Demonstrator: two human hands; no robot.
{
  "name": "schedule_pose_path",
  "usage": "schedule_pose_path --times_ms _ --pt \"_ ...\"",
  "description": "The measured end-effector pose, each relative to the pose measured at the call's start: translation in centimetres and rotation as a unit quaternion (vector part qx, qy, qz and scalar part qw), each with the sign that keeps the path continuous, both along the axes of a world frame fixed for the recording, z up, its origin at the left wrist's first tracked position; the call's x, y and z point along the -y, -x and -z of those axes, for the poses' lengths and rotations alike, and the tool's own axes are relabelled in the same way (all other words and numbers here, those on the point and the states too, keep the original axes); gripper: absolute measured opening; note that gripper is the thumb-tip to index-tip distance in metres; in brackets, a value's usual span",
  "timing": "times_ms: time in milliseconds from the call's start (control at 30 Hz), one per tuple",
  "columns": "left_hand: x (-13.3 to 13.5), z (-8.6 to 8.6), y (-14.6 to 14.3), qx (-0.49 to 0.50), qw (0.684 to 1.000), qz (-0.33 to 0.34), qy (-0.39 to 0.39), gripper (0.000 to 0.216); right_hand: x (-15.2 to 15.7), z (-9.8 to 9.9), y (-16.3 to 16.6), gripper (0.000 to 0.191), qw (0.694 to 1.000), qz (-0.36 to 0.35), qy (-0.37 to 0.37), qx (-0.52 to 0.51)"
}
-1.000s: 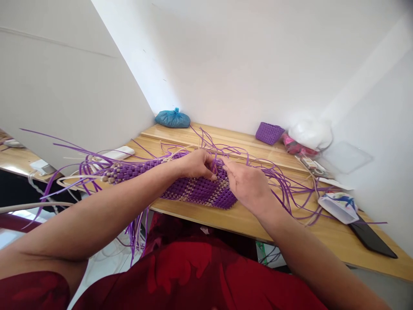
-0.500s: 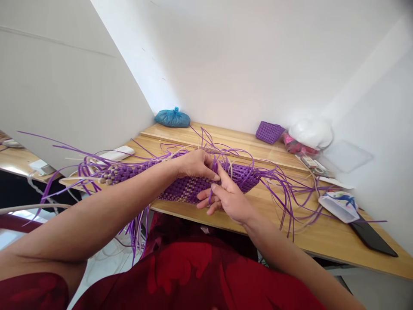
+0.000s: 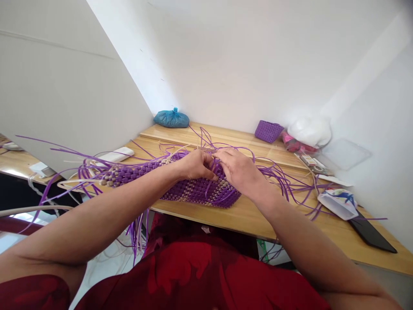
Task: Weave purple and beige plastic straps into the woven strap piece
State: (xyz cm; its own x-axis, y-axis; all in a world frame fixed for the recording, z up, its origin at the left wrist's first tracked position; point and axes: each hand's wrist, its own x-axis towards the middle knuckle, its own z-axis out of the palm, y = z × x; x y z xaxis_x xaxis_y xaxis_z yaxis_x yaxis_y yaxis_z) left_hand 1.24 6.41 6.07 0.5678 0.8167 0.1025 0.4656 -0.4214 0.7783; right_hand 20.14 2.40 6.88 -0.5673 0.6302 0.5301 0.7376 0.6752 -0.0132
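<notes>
A purple and beige woven piece (image 3: 193,189), made of plastic strips, lies along the front of the wooden table. Loose purple strips (image 3: 284,181) fan out from its right side, and more trail off at its left end. At the upper edge of the weave, my left hand (image 3: 198,165) pinches a purple strip between thumb and fingers. Close beside it, my right hand (image 3: 237,170) is bent over the same edge, its fingertips closed at a strip near the left fingers. One purple strip hangs in a loop over the front of the weave below the hands.
A blue tied plastic bag (image 3: 171,118) and a small purple woven pouch (image 3: 269,131) sit along the back. To the right are a white bag (image 3: 309,130), a white container (image 3: 338,204) and a black flat object (image 3: 372,234). A white power strip (image 3: 118,156) lies at left.
My right hand has moved up from below the left hand to the weave's upper edge and turned back-up. The left hand has stayed nearly in place, still pinching.
</notes>
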Motion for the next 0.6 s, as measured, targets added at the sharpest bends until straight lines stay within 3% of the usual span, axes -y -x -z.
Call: schedule_pose_path --times_ms 67,167,300,367,500,600 --pt "0.1 -0.1 0.0 0.000 1.000 0.000 0.010 0.025 -0.3 -0.2 -0.7 0.024 0.998 0.040 -0.003 0.050" --pt "0.3 -0.4 -0.2 -0.018 1.000 -0.018 0.013 0.022 1.5 -0.7 -1.7 0.020 0.989 0.091 -0.012 0.117" --pt "0.3 -0.4 -0.3 -0.045 0.998 -0.039 -0.016 0.017 4.2 -1.4 -1.1 0.018 0.983 0.001 0.017 0.183" --pt "0.2 -0.2 -0.3 -0.042 0.998 -0.028 -0.041 0.014 3.8 -1.5 -0.2 0.017 0.989 -0.029 0.041 0.140" --pt "0.2 0.1 0.0 -0.018 0.999 0.002 -0.046 0.021 0.2 -1.4 0.6 0.014 0.993 0.030 0.079 -0.084" --pt "0.2 0.1 0.2 -0.013 1.000 -0.002 -0.026 0.025 -1.0 -1.2 0.4 0.008 0.987 0.069 0.084 -0.118"
